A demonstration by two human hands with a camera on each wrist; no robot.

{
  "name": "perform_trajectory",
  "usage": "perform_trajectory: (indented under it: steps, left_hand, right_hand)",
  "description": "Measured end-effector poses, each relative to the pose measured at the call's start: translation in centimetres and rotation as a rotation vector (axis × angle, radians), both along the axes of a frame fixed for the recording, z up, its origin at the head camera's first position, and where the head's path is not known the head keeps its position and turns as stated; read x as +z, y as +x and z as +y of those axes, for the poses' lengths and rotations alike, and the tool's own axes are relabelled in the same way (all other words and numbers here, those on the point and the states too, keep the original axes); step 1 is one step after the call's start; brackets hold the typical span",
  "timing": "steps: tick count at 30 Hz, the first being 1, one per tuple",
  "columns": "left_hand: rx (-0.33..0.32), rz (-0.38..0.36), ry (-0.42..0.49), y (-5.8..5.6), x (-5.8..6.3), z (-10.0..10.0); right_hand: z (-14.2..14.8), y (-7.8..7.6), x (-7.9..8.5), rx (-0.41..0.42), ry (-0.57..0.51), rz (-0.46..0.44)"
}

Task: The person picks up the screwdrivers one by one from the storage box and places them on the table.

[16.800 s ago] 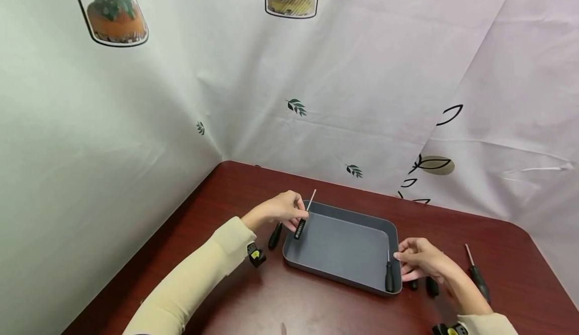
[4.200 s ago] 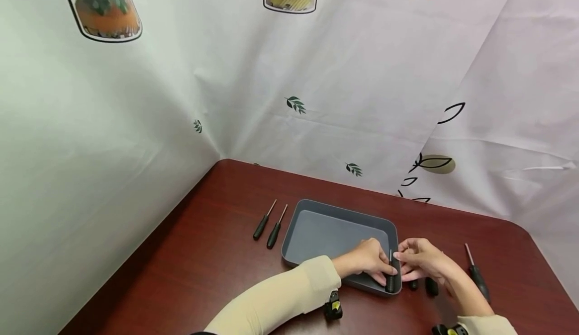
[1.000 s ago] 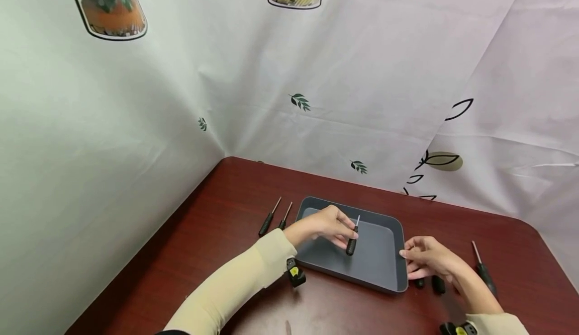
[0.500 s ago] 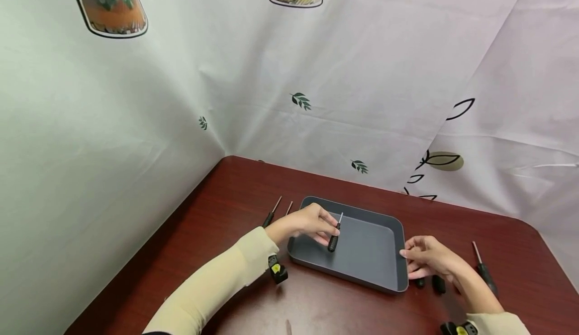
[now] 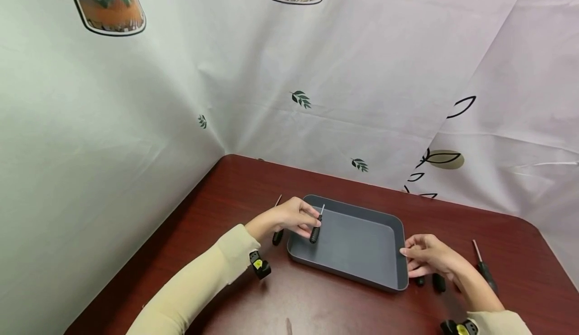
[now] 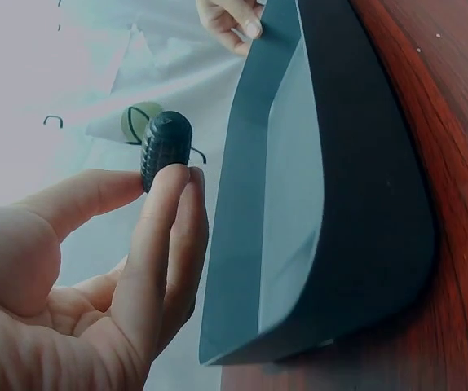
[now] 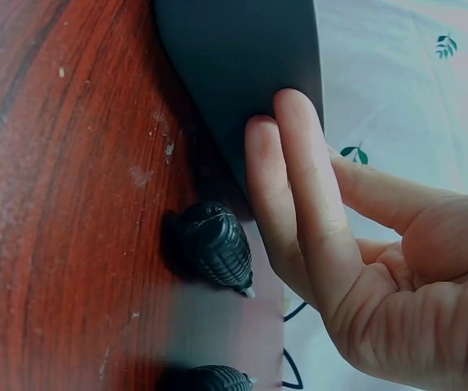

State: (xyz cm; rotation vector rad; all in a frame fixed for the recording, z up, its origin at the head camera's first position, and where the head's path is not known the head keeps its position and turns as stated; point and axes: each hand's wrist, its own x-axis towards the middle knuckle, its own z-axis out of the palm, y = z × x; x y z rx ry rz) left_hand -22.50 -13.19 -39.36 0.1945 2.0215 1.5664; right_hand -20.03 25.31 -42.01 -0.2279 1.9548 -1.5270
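My left hand pinches a small screwdriver by its black ribbed handle, above the left end of a grey tray. Its shaft points up and away. In the left wrist view, the handle end shows between thumb and fingers, apart from the tray wall. My right hand grips the tray's right rim, thumb at the top edge. Two fingers lie along the outer wall. Left of the tray lies a screwdriver handle, and a second screwdriver's shaft shows behind my left hand, which partly hides both.
Right of the tray, two black handles lie partly under my right hand. Farther right is a larger screwdriver. Everything rests on a dark red table, with a white printed curtain behind it.
A screwdriver placed left of the tray joined another there. My left hand then took the screwdriver from the tray's right end and carried it left. My right hand stays on the rim.
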Motion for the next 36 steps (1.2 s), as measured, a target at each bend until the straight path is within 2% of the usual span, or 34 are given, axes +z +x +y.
perform_trajectory:
  steps: [10, 23, 36]
  left_hand:
    - [0.051, 0.01, -0.023, 0.1, 0.4, -2.4]
    - [0.165, 0.013, -0.042, -0.7, 0.5, -6.8]
    - [0.212, 0.044, -0.084, -1.2, 0.1, -9.2]
  right_hand:
    - [0.1, 0.0, -0.1, 0.004, 0.004, -0.005]
    - [-0.1, -0.1, 0.1, -0.003, 0.016, -0.008]
    - [0.0, -0.1, 0.2, 0.003, 0.026, -0.003]
